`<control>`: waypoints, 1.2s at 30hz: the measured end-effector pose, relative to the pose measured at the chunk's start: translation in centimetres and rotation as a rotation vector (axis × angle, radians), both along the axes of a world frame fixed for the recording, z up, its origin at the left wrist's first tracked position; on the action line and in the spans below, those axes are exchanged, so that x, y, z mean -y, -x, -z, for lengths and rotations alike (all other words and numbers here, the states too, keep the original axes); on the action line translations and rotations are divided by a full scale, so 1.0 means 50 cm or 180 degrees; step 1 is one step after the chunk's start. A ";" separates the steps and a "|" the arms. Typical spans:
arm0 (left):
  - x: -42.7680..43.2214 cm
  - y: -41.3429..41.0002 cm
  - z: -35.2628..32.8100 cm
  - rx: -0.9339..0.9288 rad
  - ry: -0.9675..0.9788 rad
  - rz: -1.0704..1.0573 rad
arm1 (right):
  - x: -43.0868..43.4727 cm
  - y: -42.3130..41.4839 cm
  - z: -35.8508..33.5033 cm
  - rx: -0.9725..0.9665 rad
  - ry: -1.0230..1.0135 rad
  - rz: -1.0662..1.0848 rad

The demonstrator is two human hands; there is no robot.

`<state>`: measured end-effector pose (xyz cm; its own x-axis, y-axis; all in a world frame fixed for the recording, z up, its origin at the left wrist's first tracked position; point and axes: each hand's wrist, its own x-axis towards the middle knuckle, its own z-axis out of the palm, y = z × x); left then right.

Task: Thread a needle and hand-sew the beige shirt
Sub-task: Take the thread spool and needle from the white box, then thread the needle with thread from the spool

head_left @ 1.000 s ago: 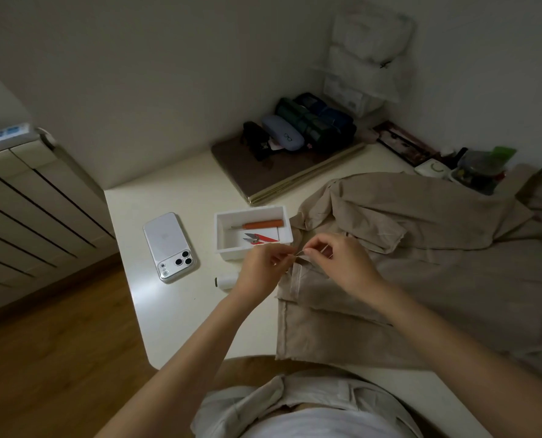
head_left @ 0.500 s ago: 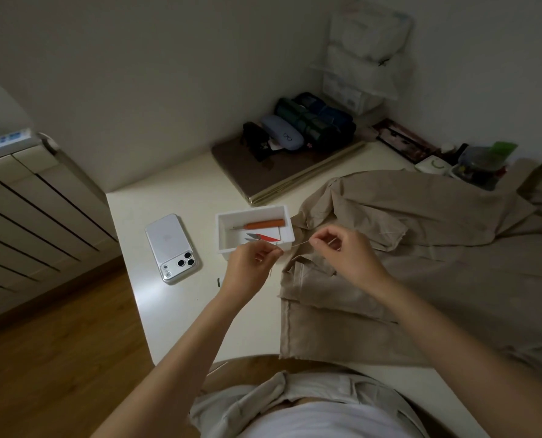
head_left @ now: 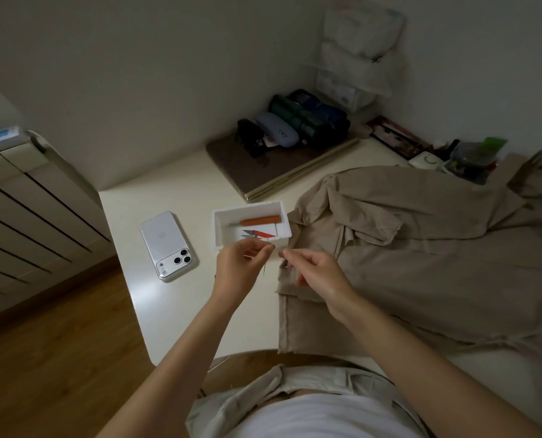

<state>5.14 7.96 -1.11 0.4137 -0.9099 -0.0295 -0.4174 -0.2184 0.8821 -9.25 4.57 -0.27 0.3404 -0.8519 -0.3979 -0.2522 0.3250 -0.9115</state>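
Dim, flat, greenish-grey cast. Light soft, diffuse, source out of view; shadows faint, soft-edged. Weak sheen on table (head_left: 165, 308) near phone (head_left: 167, 245). Wide-angle bend: radiator (head_left: 26, 222) lines bow toward left border. Right hand (head_left: 321, 275) fingertips (head_left: 287, 255) smeared by motion. Needle (head_left: 264, 267) under left hand (head_left: 241, 268) only thin dark sliver. Far corner soft, grainy.

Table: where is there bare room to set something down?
Bare top lies behind the phone toward the wall, and in front of it along the near edge of the table. The beige shirt covers the right half; the back corner is crowded with eyeglass cases.
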 end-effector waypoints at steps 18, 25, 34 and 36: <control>-0.060 -0.005 0.008 0.0043 -0.0021 0.0223 | -0.017 -0.052 -0.014 0.0549 0.0038 0.0259; -0.082 -0.058 -0.002 -0.0661 -0.0042 -0.0135 | -0.028 -0.063 -0.012 0.0135 0.0490 -0.0216; -0.090 -0.079 -0.011 -0.1689 -0.0179 0.0063 | -0.036 -0.084 -0.014 -0.0175 0.0709 -0.0646; -0.089 -0.082 -0.013 -0.1776 -0.0164 0.0141 | -0.039 -0.088 -0.014 -0.0219 0.0728 -0.0677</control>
